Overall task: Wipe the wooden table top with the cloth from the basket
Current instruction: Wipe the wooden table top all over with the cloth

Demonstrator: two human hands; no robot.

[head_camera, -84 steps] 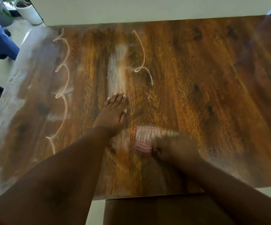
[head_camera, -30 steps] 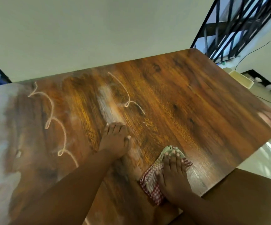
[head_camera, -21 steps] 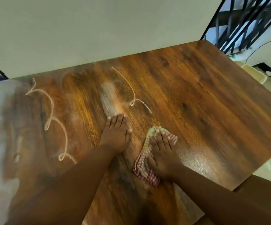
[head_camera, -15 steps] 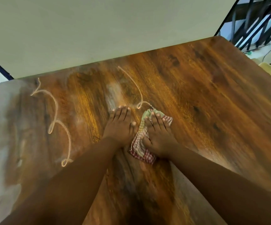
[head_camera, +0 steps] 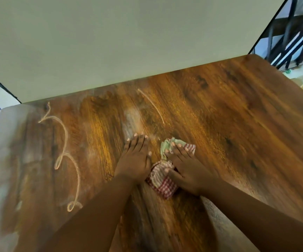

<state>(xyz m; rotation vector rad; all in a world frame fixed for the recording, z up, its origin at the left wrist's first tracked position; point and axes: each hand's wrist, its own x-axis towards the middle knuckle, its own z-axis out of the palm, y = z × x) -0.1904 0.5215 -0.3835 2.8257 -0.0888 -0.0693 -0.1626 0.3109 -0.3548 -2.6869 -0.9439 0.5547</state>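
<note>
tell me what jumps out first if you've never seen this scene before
Two hands sit side by side at the middle of the wooden table top: the right hand presses flat on a bunched red-checked cloth, and the left hand lies flat on the bare wood beside it. Pale looping chalk-like squiggles run down the left part of the table, with a straighter pale streak just beyond the hands.

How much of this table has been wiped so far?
Looks done: the glossy right part of the table. In hand: the right hand presses the cloth mid-table; the left hand rests flat. Left: the wavy chalk line, short streak and whitish left edge.
</note>
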